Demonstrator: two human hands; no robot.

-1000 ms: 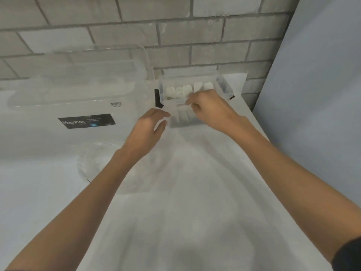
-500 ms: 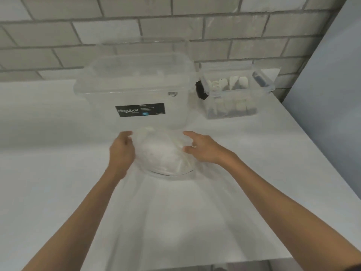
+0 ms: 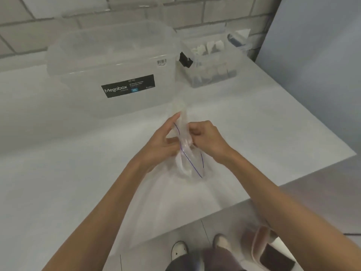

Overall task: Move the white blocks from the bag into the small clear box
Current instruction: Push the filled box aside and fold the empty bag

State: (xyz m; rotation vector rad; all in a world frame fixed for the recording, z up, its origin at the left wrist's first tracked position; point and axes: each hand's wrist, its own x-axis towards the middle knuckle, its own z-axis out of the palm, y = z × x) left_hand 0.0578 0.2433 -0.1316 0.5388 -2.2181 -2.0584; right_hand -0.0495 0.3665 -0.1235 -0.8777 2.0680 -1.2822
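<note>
Currently our left hand (image 3: 162,142) and right hand (image 3: 208,139) pinch the bag (image 3: 186,157), fingers curled — next, presumably, we spread its mouth open.

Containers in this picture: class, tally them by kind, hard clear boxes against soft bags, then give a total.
Clear boxes: 2, the large Megabox box and the small clear box
Zip bags: 1, the bag
Total: 3

One head-worn wide-angle view looks steeply down, close over the desk (image 3: 48,182), from brick wall (image 3: 214,10) to floor (image 3: 187,229).
</note>
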